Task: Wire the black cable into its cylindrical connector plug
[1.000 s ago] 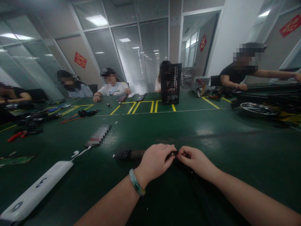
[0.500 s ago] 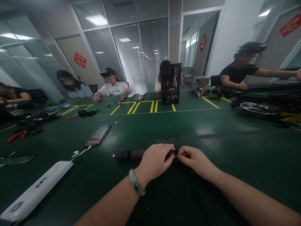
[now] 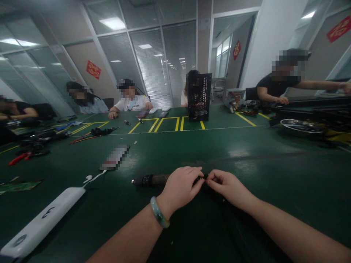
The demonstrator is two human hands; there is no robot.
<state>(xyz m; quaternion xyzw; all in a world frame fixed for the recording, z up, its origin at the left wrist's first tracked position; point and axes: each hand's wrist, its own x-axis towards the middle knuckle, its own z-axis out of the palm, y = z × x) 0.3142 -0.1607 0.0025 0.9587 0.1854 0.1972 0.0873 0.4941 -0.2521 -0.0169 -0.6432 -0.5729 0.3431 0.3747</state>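
Observation:
A dark cylindrical tool (image 3: 149,180) lies flat on the green table (image 3: 246,164), its metal tip pointing left. My left hand (image 3: 181,187), with a pale green bangle on the wrist, is wrapped over the tool's right part. My right hand (image 3: 226,186) pinches a small part at the tool's right end, fingertips touching those of the left hand. What the fingers pinch is too small to name.
A white power bank (image 3: 41,224) with a cable lies at the front left, a blurred phone (image 3: 115,157) beyond it. Red-handled pliers (image 3: 19,157) and cables lie at the left. A black computer case (image 3: 199,96) stands mid-table. A metal bowl (image 3: 301,127) sits right. Several people sit around.
Both hands stay on the tool with only slight finger movement. The person at the far right has shifted a little.

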